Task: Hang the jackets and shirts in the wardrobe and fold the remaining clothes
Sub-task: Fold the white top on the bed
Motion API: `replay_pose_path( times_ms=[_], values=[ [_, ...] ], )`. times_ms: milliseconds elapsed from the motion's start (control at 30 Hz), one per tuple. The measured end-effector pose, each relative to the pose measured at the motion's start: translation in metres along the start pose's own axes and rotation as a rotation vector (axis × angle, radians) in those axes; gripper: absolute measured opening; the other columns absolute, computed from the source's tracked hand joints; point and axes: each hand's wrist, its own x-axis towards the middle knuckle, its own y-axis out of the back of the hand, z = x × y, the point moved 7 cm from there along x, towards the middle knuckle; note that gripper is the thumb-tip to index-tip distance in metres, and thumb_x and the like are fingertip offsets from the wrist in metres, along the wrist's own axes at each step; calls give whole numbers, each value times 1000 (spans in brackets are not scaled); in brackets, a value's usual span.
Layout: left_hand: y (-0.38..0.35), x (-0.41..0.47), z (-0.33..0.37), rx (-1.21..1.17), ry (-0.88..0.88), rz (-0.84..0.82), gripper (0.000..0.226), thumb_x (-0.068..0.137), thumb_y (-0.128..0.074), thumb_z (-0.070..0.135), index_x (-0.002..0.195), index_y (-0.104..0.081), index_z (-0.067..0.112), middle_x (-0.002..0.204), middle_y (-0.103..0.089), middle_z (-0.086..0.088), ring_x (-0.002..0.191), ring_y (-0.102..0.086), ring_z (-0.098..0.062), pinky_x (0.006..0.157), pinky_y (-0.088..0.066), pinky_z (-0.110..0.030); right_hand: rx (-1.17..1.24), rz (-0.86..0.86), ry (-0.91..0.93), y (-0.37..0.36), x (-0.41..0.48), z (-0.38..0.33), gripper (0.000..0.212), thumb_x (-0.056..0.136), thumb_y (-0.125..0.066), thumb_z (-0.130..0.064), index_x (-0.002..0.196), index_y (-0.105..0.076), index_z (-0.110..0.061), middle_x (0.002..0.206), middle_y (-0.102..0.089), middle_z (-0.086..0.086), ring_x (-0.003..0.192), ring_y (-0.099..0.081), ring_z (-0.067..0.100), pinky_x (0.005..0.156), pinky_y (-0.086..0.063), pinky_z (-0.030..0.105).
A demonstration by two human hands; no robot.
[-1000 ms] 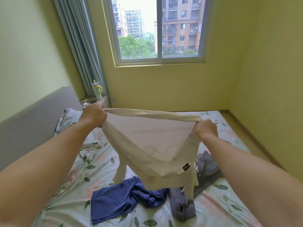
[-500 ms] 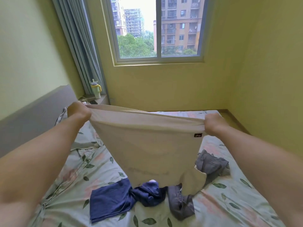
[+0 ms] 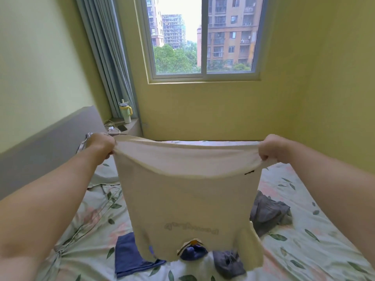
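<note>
With left hand [image 3: 101, 146] and right hand [image 3: 274, 149] both fisted, pinching opposite hem corners of cream t-shirt [image 3: 188, 199], fabric bunched inside curled fingers. Vs 1 s ago: no longer doubled over w/ a sleeve dangling; now spread flat, upside down, collar at bottom. Vs 0.5 s ago: stretched a bit wider, hem pulled tauter btwn fists. Soft thin knit, slightly see-through, faint mirrored print low on body, small black tag [image 3: 249, 172] near right-hand corner, short sleeves flaring at bottom corners. Held in air btwn hands, above leaf-print bed [image 3: 304, 250], hanging in front of flat blue garment [image 3: 129, 258] and crumpled grey clothes [image 3: 267, 213]. Lower edge hiding part of both; touching or not, can't tell.
</note>
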Motion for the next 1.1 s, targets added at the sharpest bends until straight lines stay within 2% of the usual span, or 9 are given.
replay_pose_path(
  times_ms=[133, 267, 367, 500, 700, 833, 900, 967, 1100],
  values=[
    [10, 4, -10, -32, 83, -5, 29, 87, -66, -2, 115, -67, 4, 103, -66, -19, 78, -68, -31, 50, -57, -32, -408, 100, 80, 9, 0, -8, 12, 88, -46, 0, 80, -54, -5, 78, -52, 7, 68, -49, 22, 55, -37, 27],
    [17, 5, -2, 366, -113, -34, 10, 82, -69, 1, 83, -75, 9, 75, -74, -11, 69, -72, -26, 60, -58, -31, -643, 131, 113, 5, -4, -14, 14, 85, -49, -3, 79, -58, -11, 82, -60, 5, 69, -56, 20, 59, -44, 27],
    [7, 3, -3, 708, -173, -200, 11, 81, -68, 5, 80, -75, 13, 62, -74, -4, 66, -74, -21, 63, -56, -27, -1008, -172, 55, -13, -9, -13, 27, 92, -43, -7, 72, -61, -10, 76, -56, 2, 79, -53, 25, 75, -48, 30],
    [0, 3, -28, 955, -124, -424, 27, 84, -45, 3, 87, -69, 13, 62, -68, -9, 44, -56, -20, 43, -37, -18, -1377, -476, -56, -20, -29, -6, 65, 92, -42, -13, 29, -57, -18, 58, -54, -2, 61, -42, 16, 68, -39, 27],
    [-1, 4, -41, 1182, -91, -558, 41, 82, -33, 3, 102, -65, 20, 69, -60, -9, 43, -45, -19, 42, -34, -17, -1451, -533, -67, -23, -25, -8, 6, 73, -53, -25, 72, -58, -22, 84, -51, -2, 79, -49, 20, 84, -44, 28],
    [-9, -10, -54, 1424, 6, -817, 31, 97, -39, 6, 100, -65, 23, 64, -53, -3, 38, -41, -13, 44, -35, -18, -1453, -585, -49, -34, -11, -9, 45, 72, -60, -31, 114, -69, -19, 112, -57, -1, 104, -55, 22, 103, -47, 31],
    [-11, -10, -61, 1425, 47, -869, 37, 95, -40, 3, 88, -69, 25, 67, -54, -4, 44, -42, -15, 48, -37, -21, -1465, -558, -9, -44, -3, -12, 49, 85, -55, -24, 132, -61, -14, 124, -53, 2, 108, -52, 23, 102, -45, 31],
    [-13, -7, -69, 1315, 125, -868, 44, 93, -36, -1, 93, -73, 23, 69, -56, -6, 48, -45, -16, 49, -39, -22, -1461, -531, 9, -57, 3, -14, 32, 92, -45, -14, 118, -63, -9, 111, -51, 7, 104, -48, 26, 98, -44, 32],
    [-37, 19, -85, 643, 258, -619, 32, 99, -33, -7, 106, -64, 0, 87, -74, -23, 66, -75, -33, 44, -57, -31, -1120, -408, -79, -80, 27, -12, 11, 95, -49, -9, 96, -59, -6, 97, -56, 10, 85, -58, 25, 88, -49, 33]
  ],
)
